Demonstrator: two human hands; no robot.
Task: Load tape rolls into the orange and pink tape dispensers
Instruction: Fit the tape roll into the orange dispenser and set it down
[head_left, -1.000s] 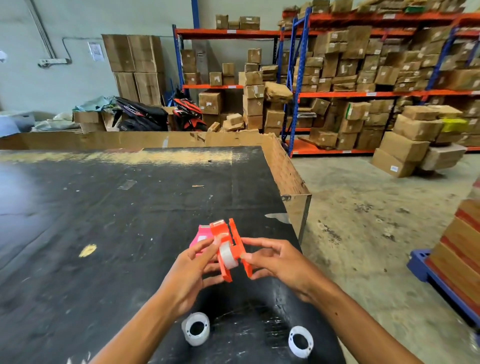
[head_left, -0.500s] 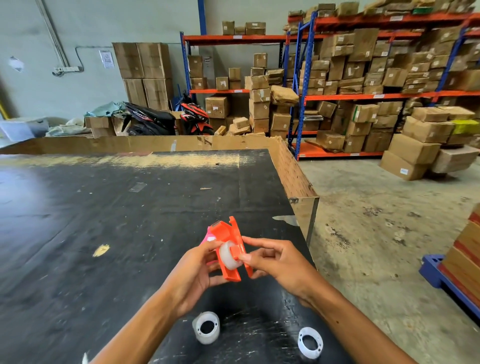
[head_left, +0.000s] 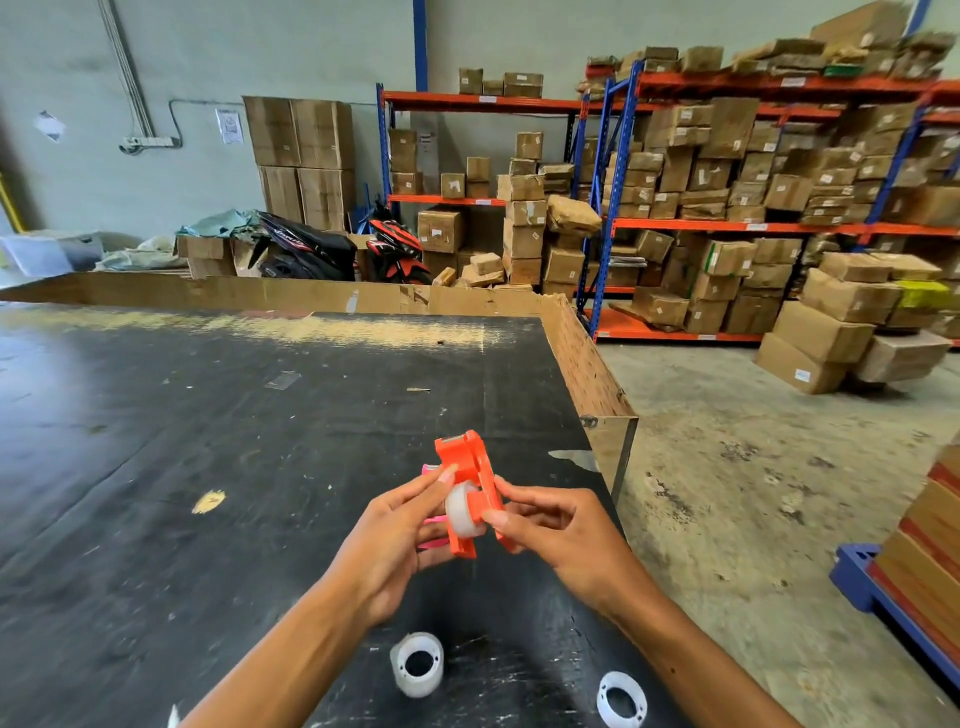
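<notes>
Both hands hold the orange tape dispenser (head_left: 470, 467) up over the black table (head_left: 208, 441), near its right edge. A white tape roll (head_left: 462, 512) sits between the dispenser's two side plates. My left hand (head_left: 395, 540) grips the dispenser from the left, thumb on its upper part. From the right, my right hand (head_left: 556, 535) pinches the side plate at the roll. Only thin slivers of the pink dispenser (head_left: 434, 519) show, mostly hidden behind my left hand. One loose tape roll (head_left: 417, 664) stands on the table near me, and a flatter white ring (head_left: 621, 699) lies to its right.
A cardboard rim (head_left: 587, 358) lines the table's far and right edges. Right of the table is concrete floor (head_left: 753, 467), a blue pallet with stacked boxes (head_left: 924, 561), and shelving full of cartons (head_left: 727, 182). Two motorbikes (head_left: 332, 249) stand behind the table.
The dispenser has tilted more upright in my hands, and the roll now sits deeper between the side plates. The camera view shifted slightly, so the pink dispenser is more hidden.
</notes>
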